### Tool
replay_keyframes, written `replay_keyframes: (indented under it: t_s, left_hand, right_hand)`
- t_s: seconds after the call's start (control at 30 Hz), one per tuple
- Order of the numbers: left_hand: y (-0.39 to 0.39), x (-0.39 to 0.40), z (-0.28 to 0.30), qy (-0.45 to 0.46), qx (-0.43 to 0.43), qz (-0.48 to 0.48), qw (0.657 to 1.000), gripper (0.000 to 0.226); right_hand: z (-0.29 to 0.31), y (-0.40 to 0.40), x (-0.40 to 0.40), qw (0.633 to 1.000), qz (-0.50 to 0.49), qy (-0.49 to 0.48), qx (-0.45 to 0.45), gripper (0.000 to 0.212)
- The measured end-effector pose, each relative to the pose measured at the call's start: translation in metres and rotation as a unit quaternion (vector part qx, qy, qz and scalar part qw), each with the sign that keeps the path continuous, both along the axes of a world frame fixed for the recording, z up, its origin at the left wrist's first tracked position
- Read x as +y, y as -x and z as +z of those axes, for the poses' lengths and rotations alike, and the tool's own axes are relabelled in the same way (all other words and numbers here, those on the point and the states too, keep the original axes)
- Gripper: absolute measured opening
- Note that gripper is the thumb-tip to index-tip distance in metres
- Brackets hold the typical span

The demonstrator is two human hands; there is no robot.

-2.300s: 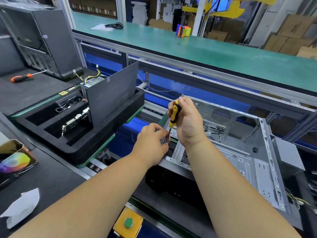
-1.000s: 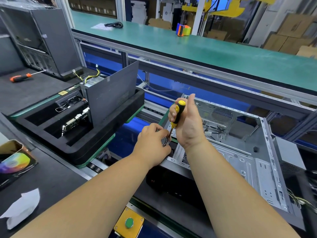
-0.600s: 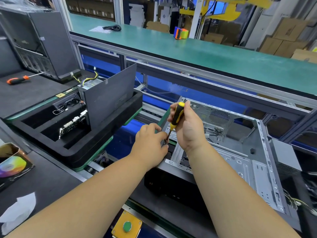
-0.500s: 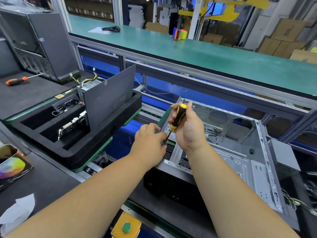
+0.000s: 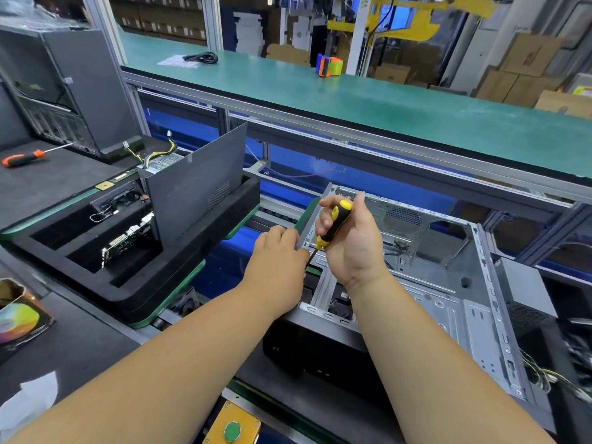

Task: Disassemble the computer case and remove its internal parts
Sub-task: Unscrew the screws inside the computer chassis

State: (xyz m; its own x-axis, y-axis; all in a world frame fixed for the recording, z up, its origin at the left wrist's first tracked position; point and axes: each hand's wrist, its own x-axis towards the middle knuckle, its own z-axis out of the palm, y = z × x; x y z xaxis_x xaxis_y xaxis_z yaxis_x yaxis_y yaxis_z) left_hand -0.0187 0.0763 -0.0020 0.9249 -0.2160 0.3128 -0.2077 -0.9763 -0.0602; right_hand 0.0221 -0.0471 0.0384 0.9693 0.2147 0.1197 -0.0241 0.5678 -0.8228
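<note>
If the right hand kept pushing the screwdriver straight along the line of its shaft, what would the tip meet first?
The right hand angles the yellow-and-black screwdriver down and leftward. Its tip disappears behind the left hand at the computer case frame, so it likely meets the frame there, though the contact is hidden.

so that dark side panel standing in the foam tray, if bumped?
The side panel looks like thin, stiff sheet, probably light. It stands nearly upright on edge in the foam tray, so a nudge could likely tip it.
</note>
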Motion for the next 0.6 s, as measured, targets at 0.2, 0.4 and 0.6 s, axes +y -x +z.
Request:
replay_keyframes:
  t_s: [0.2,0.4,0.6]
  left_hand:
    - [-0.001,-0.007,0.003,-0.078,0.004,-0.006,0.997,0.034]
    - [-0.005,0.004,0.004,0.048,0.025,-0.038,0.998,0.028]
    - [0.003,0.021,0.005,0.316,0.109,0.004,0.943,0.031]
  right_hand:
    - [0.001,0.001,-0.008,1.0,-0.006,-0.019,-0.002,0.053]
    - [0.002,0.003,-0.011,0.999,-0.04,-0.015,-0.019,0.038]
    - [0.004,-0.001,-0.009,0.999,-0.035,0.009,-0.018,0.032]
